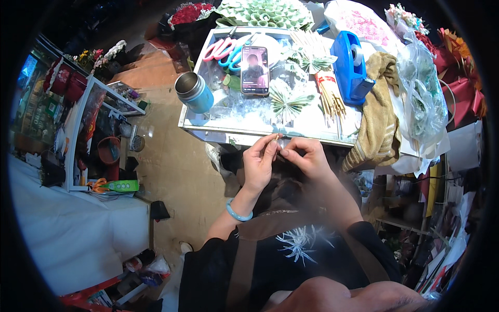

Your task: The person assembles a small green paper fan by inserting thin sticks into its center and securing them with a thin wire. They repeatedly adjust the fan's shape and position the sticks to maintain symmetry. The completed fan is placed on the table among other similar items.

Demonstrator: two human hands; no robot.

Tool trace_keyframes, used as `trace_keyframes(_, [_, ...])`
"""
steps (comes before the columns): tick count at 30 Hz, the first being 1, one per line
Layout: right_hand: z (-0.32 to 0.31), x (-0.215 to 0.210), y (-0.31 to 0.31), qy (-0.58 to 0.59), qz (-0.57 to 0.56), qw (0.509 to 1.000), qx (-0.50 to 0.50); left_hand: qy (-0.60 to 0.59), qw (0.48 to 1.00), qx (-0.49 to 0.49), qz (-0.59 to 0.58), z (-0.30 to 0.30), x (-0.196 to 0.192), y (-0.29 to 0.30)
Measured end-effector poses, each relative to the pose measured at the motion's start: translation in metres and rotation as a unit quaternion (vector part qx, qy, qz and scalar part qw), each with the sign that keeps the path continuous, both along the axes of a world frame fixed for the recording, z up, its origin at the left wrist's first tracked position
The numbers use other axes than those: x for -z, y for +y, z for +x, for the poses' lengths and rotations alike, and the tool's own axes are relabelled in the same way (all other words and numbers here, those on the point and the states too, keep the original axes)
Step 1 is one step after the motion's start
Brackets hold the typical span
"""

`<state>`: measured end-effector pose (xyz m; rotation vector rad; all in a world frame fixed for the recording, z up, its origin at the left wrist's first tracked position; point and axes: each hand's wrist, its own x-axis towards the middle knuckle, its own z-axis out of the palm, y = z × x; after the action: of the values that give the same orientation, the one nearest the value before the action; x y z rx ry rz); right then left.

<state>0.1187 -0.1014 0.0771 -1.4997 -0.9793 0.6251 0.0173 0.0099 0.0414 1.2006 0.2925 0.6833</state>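
A fan-shaped flower of folded greenish paper (291, 102) points away from me, just beyond the near edge of the glass-topped table. Its thin stick runs down into my left hand (261, 162), which pinches it between thumb and fingers. My right hand (309, 156) is closed beside it, thumb against the fingertips, close to the stick's lower end. What lies in the right fingers is too small to make out. More folded paper fans (314, 62) and a bundle of wooden sticks (330, 99) with a red wrap lie farther back on the table.
On the table (208, 125) are a lit phone (255, 72), scissors (224, 49), an uncapped blue steel flask (195, 93) and a blue tape dispenser (352, 67). A brown towel (378, 106) hangs over the right side. A large bunch of folded paper (265, 12) stands behind.
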Motion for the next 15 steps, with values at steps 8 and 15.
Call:
trace_keyframes(8, [0.006, 0.012, 0.006, 0.023, 0.058, 0.994, 0.092, 0.004, 1.000, 0.018, -0.016, 0.002, -0.003, -0.005])
trace_keyframes(15, [0.010, 0.022, 0.008, -0.021, 0.029, 0.991, 0.132, 0.017, 1.000, 0.017, -0.004, 0.001, -0.002, -0.006])
